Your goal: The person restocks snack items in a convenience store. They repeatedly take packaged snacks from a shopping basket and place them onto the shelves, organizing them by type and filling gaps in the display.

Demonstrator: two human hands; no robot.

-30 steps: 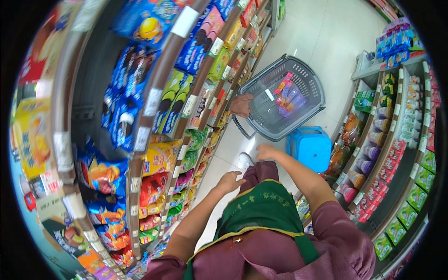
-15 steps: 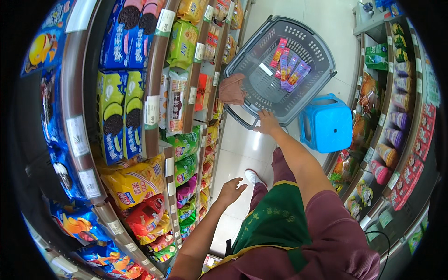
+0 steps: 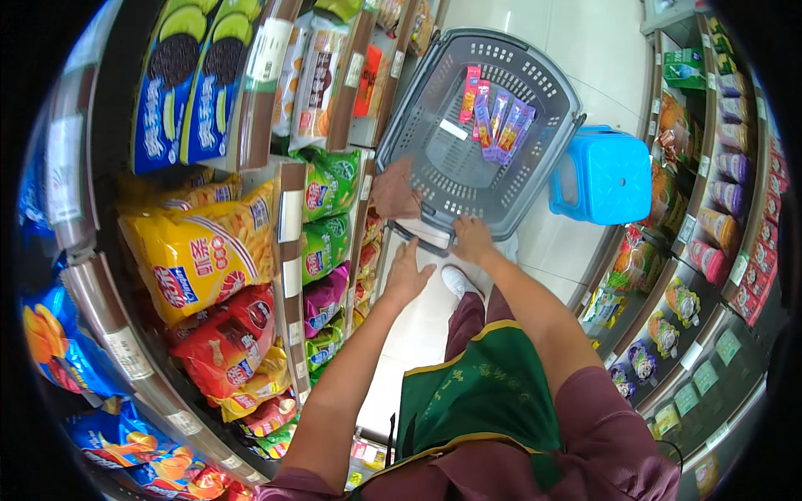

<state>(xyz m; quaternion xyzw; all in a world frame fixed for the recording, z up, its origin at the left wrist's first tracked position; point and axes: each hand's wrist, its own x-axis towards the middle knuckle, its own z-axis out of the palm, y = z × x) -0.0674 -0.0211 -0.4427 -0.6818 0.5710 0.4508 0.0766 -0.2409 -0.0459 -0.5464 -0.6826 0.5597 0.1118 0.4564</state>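
A grey plastic shopping basket (image 3: pixel 555 92) stands on the floor ahead of me, with several slim purple and pink packets (image 3: pixel 501 125) inside. Its handle (image 3: pixel 433 242) lies along the near edge. My right hand (image 3: pixel 474 239) has its fingers curled at the right end of that handle, partly hiding the grip. Just short of the handle's left end is my left hand (image 3: pixel 407 277), empty, thumb and fingers apart. A brown cloth (image 3: pixel 397 190) hangs over the near left corner of the basket.
A blue plastic stool (image 3: pixel 603 177) stands right of the basket. Snack shelves line the left, with a yellow chip bag (image 3: pixel 205 255), a red bag (image 3: pixel 230 338) and blue cookie boxes (image 3: pixel 196 92). Shelves on the right hold small jars (image 3: pixel 716 224) and bagged goods.
My left hand has moved up and forward to the basket's handle. The basket appears slightly further left in view, with my right hand still at its handle. The view has shifted along the shelves.
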